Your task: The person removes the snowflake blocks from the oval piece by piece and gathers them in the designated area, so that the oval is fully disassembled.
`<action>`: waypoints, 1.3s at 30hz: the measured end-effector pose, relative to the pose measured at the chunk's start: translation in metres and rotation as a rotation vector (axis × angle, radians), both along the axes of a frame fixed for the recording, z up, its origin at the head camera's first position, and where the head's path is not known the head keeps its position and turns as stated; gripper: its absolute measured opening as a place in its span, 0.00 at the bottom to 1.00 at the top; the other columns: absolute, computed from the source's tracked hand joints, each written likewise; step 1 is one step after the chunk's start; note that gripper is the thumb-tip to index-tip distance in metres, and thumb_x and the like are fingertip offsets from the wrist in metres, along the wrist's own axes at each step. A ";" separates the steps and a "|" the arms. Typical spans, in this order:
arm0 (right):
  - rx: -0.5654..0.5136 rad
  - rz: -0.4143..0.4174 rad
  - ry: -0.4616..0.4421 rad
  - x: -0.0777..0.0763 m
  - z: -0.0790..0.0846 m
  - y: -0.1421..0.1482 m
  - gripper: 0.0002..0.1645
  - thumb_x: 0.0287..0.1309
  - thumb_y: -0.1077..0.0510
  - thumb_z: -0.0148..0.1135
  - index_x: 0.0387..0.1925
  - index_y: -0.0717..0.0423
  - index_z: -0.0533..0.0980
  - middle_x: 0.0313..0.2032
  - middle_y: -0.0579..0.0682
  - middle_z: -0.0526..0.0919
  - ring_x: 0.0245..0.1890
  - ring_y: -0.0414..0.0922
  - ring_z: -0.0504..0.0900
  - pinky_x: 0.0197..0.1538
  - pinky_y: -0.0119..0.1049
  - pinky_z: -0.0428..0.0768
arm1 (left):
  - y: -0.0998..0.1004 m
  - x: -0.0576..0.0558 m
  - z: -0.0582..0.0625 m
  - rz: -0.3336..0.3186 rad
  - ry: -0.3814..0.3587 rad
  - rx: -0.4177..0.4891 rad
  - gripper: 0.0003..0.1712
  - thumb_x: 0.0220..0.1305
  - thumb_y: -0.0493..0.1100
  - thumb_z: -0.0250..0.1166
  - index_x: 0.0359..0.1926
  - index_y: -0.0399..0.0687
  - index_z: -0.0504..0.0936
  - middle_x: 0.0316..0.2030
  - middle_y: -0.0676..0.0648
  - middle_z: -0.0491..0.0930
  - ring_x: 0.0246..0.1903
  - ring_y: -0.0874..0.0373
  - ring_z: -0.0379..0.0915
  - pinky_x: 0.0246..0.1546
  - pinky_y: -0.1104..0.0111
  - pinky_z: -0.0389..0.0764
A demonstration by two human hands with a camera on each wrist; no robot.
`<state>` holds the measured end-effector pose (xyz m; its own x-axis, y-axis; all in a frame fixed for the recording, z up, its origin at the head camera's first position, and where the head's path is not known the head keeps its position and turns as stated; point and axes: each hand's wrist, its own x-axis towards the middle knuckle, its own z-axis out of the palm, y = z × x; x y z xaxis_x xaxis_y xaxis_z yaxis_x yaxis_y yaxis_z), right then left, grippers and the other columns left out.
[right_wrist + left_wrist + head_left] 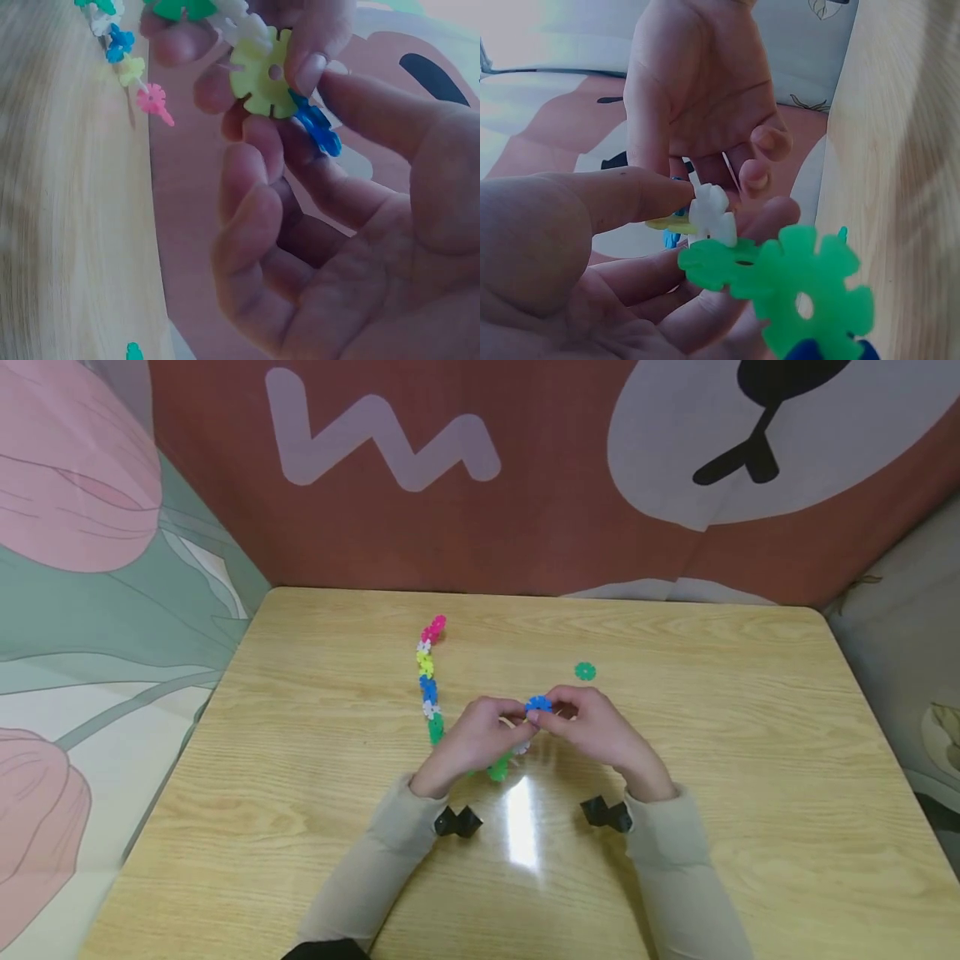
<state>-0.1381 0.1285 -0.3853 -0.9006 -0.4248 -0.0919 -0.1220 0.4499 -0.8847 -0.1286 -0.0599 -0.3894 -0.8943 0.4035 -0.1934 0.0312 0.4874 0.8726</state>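
Note:
A chain of notched plastic flower discs runs up from the hands. My left hand [478, 737] pinches a yellow disc [259, 82] at the chain's near end, its thumb lying over the disc. Joined to that yellow disc are a white disc [712, 214] and green discs [814, 289]. My right hand [603, 735] holds a blue disc [538, 703] between thumb and index finger, against the yellow disc's edge. In the right wrist view the blue disc is seen nearly edge-on, and the right hand's other fingers are curled below it.
The far part of the chain lies on the wooden table [750, 710], with blue [428, 689], yellow [425, 664] and pink discs [432, 631]. A loose green disc [585, 671] lies beyond the right hand. A patterned cloth [525, 543] stands behind the table.

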 end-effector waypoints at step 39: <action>-0.102 -0.179 -0.052 0.006 0.004 -0.006 0.09 0.59 0.64 0.63 0.32 0.70 0.81 0.26 0.59 0.85 0.21 0.40 0.80 0.31 0.38 0.83 | 0.004 0.007 -0.001 -0.050 0.200 -0.019 0.26 0.63 0.39 0.61 0.09 0.51 0.65 0.08 0.58 0.59 0.09 0.67 0.51 0.13 0.77 0.52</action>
